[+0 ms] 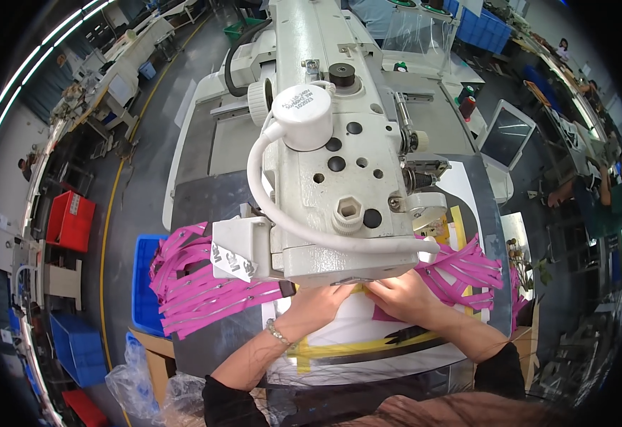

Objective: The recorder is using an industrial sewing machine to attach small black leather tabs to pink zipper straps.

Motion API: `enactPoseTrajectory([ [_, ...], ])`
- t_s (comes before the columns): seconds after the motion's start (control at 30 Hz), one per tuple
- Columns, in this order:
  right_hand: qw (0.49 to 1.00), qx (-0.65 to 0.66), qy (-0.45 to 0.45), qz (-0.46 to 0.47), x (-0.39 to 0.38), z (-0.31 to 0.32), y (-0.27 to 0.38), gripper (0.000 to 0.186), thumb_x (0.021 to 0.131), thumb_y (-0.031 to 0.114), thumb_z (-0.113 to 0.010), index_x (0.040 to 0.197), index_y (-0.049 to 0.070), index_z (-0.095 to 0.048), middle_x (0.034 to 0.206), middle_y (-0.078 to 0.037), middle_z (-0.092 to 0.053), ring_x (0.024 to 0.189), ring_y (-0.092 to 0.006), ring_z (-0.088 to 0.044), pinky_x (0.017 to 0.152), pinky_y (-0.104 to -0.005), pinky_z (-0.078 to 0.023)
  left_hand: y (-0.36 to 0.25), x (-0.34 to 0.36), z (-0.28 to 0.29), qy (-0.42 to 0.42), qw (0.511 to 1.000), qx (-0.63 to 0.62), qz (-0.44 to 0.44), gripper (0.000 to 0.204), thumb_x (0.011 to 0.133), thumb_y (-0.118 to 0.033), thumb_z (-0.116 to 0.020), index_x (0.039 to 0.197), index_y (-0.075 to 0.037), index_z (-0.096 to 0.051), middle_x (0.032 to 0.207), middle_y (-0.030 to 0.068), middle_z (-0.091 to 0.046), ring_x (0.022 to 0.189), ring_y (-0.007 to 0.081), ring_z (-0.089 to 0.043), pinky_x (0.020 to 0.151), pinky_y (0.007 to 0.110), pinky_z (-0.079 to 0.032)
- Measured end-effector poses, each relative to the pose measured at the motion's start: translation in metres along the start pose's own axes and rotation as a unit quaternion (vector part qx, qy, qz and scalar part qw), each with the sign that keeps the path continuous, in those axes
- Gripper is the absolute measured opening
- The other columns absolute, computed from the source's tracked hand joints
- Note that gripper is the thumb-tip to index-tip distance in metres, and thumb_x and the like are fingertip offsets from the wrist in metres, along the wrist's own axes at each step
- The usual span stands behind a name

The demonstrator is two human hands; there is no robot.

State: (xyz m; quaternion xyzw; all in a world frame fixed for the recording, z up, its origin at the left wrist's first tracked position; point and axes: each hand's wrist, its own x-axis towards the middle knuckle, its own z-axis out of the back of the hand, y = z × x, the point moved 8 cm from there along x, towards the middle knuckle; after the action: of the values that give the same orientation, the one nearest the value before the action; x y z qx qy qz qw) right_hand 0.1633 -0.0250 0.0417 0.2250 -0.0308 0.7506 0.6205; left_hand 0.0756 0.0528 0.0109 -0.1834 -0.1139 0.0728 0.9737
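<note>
While the sewing machine (332,142) fills the surface (204,206), your pink strips (197,285) run left to right beneath its head, their long axis crossing your body. Both hands meet at the near edge: left hand (318,302) and right hand (403,295), fingers flat, pressing the fabric (382,313) just below the needle area, right slightly nearer.

A garment factory: industrial sewing machine (332,142), rows of workstations (118,78), plastic crates (70,220).
</note>
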Motion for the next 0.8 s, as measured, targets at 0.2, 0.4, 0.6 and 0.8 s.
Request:
enactPoseTrajectory([
  [0.2, 0.999, -0.044, -0.019, -0.02, 0.008, 0.001, 0.008, 0.026, 0.077, 0.015, -0.068, 0.099, 0.003, -0.065, 0.092, -0.005, -0.06, 0.089, -0.0199, -0.059, 0.074, -0.0321, -0.043, 0.0, -0.014, 0.007, -0.109, 0.99, 0.089, -0.025, 0.029, 0.082, -0.023, -0.067, 0.11, -0.017, -0.063, 0.096, -0.0036, -0.066, 0.083, 0.0129, -0.061, 0.081, 0.034, -0.042],
  [0.4, 0.998, -0.058, -0.025, -0.029, 0.006, -0.002, 0.01, 0.027, 0.076, 0.014, -0.067, 0.1, 0.002, -0.065, 0.09, -0.005, -0.059, 0.091, -0.0216, -0.059, 0.077, -0.0333, -0.043, 0.004, -0.017, 0.021, -0.128, 0.985, 0.111, 0.018, 0.038, 0.079, -0.028, -0.071, 0.114, -0.016, -0.063, 0.1, -0.004, -0.063, 0.092, 0.0142, -0.057, 0.087, 0.033, -0.038],
  [0.6, 0.997, -0.05, -0.03, -0.043, 0.003, -0.005, 0.008, 0.028, 0.076, 0.013, -0.067, 0.101, 0.001, -0.064, 0.091, -0.006, -0.059, 0.093, -0.0224, -0.058, 0.079, -0.0342, -0.044, -0.004, -0.011, 0.012, -0.08, 0.986, 0.142, 0.021, 0.045, 0.077, -0.028, -0.07, 0.118, -0.012, -0.06, 0.104, 0.0001, -0.059, 0.097, 0.0161, -0.056, 0.089, 0.042, -0.04],
  [0.8, 0.997, -0.057, -0.03, -0.038, 0.004, -0.003, 0.011, 0.028, 0.076, 0.013, -0.067, 0.101, 0.0, -0.064, 0.091, -0.007, -0.059, 0.093, -0.0219, -0.058, 0.078, -0.0334, -0.043, -0.013, -0.006, 0.009, -0.105, 0.965, 0.238, 0.018, 0.046, 0.079, -0.035, -0.068, 0.12, -0.017, -0.06, 0.102, -0.0039, -0.059, 0.096, 0.0114, -0.055, 0.097, 0.046, -0.034],
])
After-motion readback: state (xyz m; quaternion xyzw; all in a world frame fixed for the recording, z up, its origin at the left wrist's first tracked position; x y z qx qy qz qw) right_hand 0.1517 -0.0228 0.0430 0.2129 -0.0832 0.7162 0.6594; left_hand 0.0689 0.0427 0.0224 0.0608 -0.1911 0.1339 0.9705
